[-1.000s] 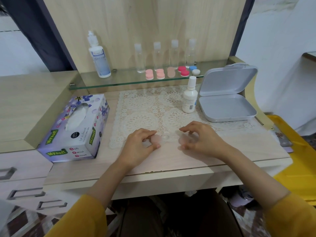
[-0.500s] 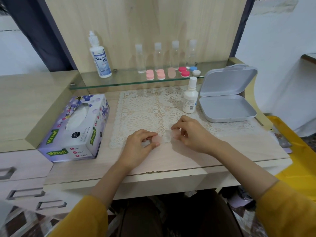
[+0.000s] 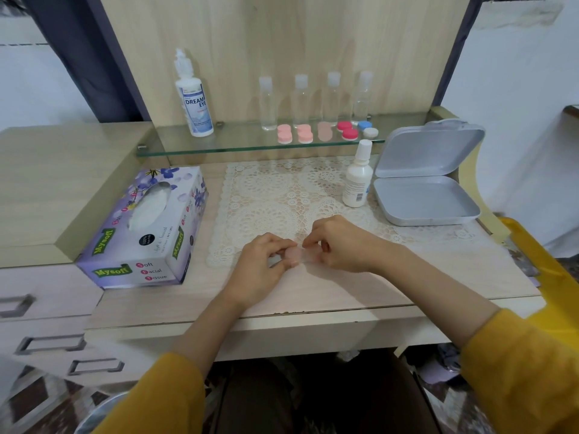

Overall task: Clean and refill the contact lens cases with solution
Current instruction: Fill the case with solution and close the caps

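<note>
A pale pink contact lens case (image 3: 295, 257) lies on the desk at the near edge of the lace mat (image 3: 282, 195). My left hand (image 3: 261, 264) pinches its left, capped end. My right hand (image 3: 340, 245) curls over the right end, fingertips pinched on it; what it grips there is partly hidden. Several more lens cases (image 3: 326, 132), pink, red and blue-white, sit on the glass shelf (image 3: 238, 145). A large solution bottle (image 3: 194, 98) stands on the shelf's left. A small white bottle (image 3: 358, 177) stands on the mat.
A tissue box (image 3: 147, 227) lies left of the mat. An open grey flat box (image 3: 426, 183) sits at the right. Several clear empty bottles (image 3: 315, 101) line the shelf's back. A yellow object (image 3: 551, 277) is beyond the desk's right edge.
My right hand moved left from a spot apart on the desk and closed in on the case's right end, meeting my left hand, which stayed in place.
</note>
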`<action>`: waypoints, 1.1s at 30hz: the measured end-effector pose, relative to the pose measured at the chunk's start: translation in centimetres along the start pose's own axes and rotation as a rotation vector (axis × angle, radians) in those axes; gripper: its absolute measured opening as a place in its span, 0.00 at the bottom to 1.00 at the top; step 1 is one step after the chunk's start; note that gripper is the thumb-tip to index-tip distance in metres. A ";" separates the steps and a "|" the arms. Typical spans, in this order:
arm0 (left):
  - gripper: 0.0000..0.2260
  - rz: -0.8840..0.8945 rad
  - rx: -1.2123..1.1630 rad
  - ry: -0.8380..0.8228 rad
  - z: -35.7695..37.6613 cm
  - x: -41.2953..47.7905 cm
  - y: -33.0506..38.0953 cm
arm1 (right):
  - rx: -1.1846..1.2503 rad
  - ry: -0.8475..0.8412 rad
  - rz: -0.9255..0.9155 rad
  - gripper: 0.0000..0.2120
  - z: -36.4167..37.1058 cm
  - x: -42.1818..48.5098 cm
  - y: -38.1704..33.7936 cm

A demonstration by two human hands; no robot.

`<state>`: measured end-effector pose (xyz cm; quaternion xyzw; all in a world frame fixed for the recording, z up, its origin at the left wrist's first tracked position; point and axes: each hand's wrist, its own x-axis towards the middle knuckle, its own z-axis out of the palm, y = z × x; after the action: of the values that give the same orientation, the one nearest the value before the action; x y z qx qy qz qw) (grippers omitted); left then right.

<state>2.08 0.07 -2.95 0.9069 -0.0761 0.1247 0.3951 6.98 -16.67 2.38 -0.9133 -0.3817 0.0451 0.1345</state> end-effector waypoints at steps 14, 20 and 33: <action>0.12 0.017 0.043 0.003 0.0 -0.3 0.2 | -0.027 0.059 0.195 0.13 0.8 0.6 -1.3; 0.12 0.007 0.042 0.005 0.1 -0.2 0.1 | 0.107 0.066 0.093 0.13 0.4 -0.2 -0.7; 0.12 0.004 0.033 -0.003 0.0 -0.1 0.2 | 0.176 0.153 0.021 0.14 0.9 -1.1 0.9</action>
<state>1.90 -0.04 -2.82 0.9134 -0.0767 0.1253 0.3796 6.63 -17.89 1.19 -0.9026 -0.3554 0.0098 0.2425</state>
